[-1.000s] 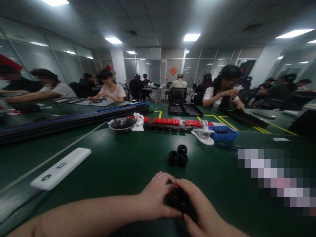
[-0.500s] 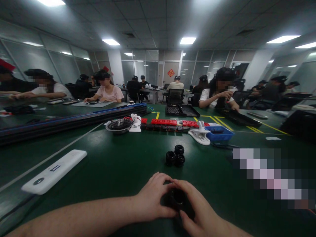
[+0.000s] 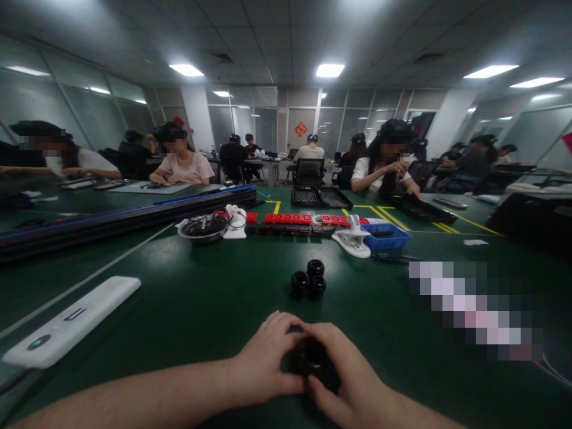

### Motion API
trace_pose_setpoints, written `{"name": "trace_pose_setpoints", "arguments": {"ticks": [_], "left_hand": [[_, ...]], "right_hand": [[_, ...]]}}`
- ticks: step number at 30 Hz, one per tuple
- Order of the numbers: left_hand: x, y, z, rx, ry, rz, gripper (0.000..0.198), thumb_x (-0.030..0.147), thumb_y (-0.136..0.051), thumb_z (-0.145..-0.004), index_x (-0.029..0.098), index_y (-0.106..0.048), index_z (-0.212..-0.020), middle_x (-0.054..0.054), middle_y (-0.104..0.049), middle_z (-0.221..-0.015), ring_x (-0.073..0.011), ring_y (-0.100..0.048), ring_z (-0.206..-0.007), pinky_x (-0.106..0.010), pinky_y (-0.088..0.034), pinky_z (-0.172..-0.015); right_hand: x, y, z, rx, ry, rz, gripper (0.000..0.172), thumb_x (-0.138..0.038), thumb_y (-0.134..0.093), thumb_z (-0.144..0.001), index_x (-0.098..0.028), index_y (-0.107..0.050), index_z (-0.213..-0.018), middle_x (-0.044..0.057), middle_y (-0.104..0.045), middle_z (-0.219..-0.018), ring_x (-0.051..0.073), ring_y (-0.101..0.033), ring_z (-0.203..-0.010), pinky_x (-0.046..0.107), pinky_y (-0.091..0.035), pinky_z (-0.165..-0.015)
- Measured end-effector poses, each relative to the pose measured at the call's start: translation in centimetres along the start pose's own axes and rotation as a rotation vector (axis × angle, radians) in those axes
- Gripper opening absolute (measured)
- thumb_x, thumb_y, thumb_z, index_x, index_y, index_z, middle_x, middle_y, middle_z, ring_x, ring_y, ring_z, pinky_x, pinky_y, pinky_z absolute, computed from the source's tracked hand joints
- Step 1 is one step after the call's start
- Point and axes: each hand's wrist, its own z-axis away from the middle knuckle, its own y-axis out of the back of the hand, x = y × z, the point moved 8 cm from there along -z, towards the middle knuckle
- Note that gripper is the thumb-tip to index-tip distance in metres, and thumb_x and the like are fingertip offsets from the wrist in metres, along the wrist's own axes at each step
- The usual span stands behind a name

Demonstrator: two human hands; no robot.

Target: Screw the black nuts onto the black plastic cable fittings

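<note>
Both my hands meet near the table's front edge around a small round black part point(image 3: 311, 356). My left hand point(image 3: 263, 360) curls its fingers round the part's left side. My right hand point(image 3: 351, 378) wraps it from the right and below. Most of the part is hidden between the fingers. A little farther out on the green table point(image 3: 201, 304) stand three similar black ring-shaped parts point(image 3: 308, 280) in a tight cluster, untouched.
A white flat device point(image 3: 67, 322) lies at the left. Farther back are a bowl of cables point(image 3: 203, 226), red blocks point(image 3: 308, 219), a white clamp point(image 3: 351, 241), a blue tray point(image 3: 386, 235) and a long dark rail point(image 3: 134, 211). Other people sit at tables beyond.
The view has swung slightly right, so everything has slid left in the picture. My hands stay closed round the black part, with only small finger shifts.
</note>
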Motion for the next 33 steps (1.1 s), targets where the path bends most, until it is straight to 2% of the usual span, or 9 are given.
{"name": "trace_pose_setpoints", "arguments": {"ticks": [4,7,12,16,23,25,28,30,33], "left_hand": [[-0.1,-0.1,0.0,0.003,0.004,-0.011,0.052,0.042,-0.07,-0.065,0.021,-0.055,-0.109,-0.007,-0.048,-0.113,-0.0262,-0.042,-0.105,-0.044,-0.03,-0.096],[-0.1,-0.1,0.0,0.016,-0.02,-0.008,0.049,0.048,-0.067,-0.066,0.022,-0.058,-0.107,-0.007,-0.048,-0.116,-0.0264,-0.041,-0.107,-0.043,-0.029,-0.097],[-0.2,-0.2,0.0,0.003,0.004,-0.002,0.048,0.042,-0.07,-0.064,0.024,-0.058,-0.107,-0.005,-0.048,-0.116,-0.0266,-0.041,-0.107,-0.043,-0.03,-0.097],[-0.1,-0.2,0.0,0.003,0.002,-0.007,0.046,0.036,-0.07,-0.063,0.023,-0.058,-0.105,-0.006,-0.048,-0.115,-0.0261,-0.042,-0.106,-0.042,-0.031,-0.096],[-0.2,-0.2,0.0,0.002,-0.011,-0.006,0.046,0.039,-0.069,-0.065,0.023,-0.057,-0.107,-0.006,-0.047,-0.117,-0.026,-0.041,-0.108,-0.043,-0.028,-0.098],[-0.2,-0.3,0.0,-0.002,-0.014,-0.003,0.045,0.04,-0.07,-0.063,0.024,-0.058,-0.104,-0.005,-0.047,-0.116,-0.026,-0.041,-0.107,-0.043,-0.029,-0.098],[-0.3,-0.4,0.0,0.0,-0.007,-0.003,0.046,0.038,-0.071,-0.062,0.025,-0.058,-0.105,-0.004,-0.048,-0.115,-0.0259,-0.041,-0.107,-0.043,-0.028,-0.098],[-0.3,-0.3,0.0,0.008,-0.002,-0.015,0.049,0.036,-0.071,-0.063,0.025,-0.056,-0.108,-0.004,-0.047,-0.116,-0.0258,-0.041,-0.107,-0.043,-0.028,-0.098],[-0.1,-0.3,0.1,0.002,-0.006,-0.027,0.054,0.036,-0.07,-0.064,0.024,-0.053,-0.113,-0.006,-0.047,-0.115,-0.0258,-0.041,-0.107,-0.043,-0.029,-0.097]], "right_hand": [[-0.7,-0.2,0.0,-0.043,0.063,-0.019,0.066,-0.008,-0.048,-0.066,-0.018,-0.026,-0.127,0.011,-0.046,-0.122,0.023,-0.047,-0.11,0.038,-0.041,-0.092],[-0.3,-0.1,0.0,0.005,0.036,0.064,0.069,-0.014,-0.054,-0.068,-0.019,-0.021,-0.129,0.013,-0.04,-0.127,0.026,-0.042,-0.115,0.042,-0.038,-0.094],[1.2,0.0,0.2,0.066,-0.08,0.088,0.071,-0.027,-0.066,-0.068,-0.02,-0.026,-0.126,0.012,-0.048,-0.114,0.027,-0.05,-0.102,0.042,-0.044,-0.086],[1.2,0.3,0.5,0.111,-0.072,0.005,0.062,-0.018,-0.057,-0.071,-0.022,-0.026,-0.125,0.008,-0.052,-0.105,0.022,-0.054,-0.095,0.037,-0.046,-0.084],[1.1,-0.2,0.4,0.024,-0.085,0.005,0.072,-0.018,-0.055,-0.071,-0.019,-0.018,-0.132,0.014,-0.041,-0.127,0.026,-0.043,-0.115,0.044,-0.038,-0.094],[1.6,-0.2,0.4,0.024,-0.135,0.021,0.076,-0.024,-0.062,-0.068,-0.018,-0.021,-0.131,0.015,-0.042,-0.125,0.029,-0.044,-0.113,0.046,-0.038,-0.093],[1.9,-0.1,0.3,0.033,-0.175,0.022,0.066,-0.024,-0.064,-0.067,-0.019,-0.032,-0.124,0.013,-0.05,-0.115,0.027,-0.051,-0.103,0.042,-0.044,-0.086],[1.4,0.1,0.2,0.046,-0.143,0.019,0.058,-0.019,-0.059,-0.068,-0.02,-0.035,-0.121,0.011,-0.052,-0.111,0.024,-0.053,-0.099,0.039,-0.045,-0.084],[0.4,0.1,0.2,0.043,-0.047,0.01,0.062,-0.012,-0.051,-0.067,-0.02,-0.03,-0.125,0.011,-0.051,-0.115,0.023,-0.052,-0.102,0.037,-0.044,-0.087]]}}
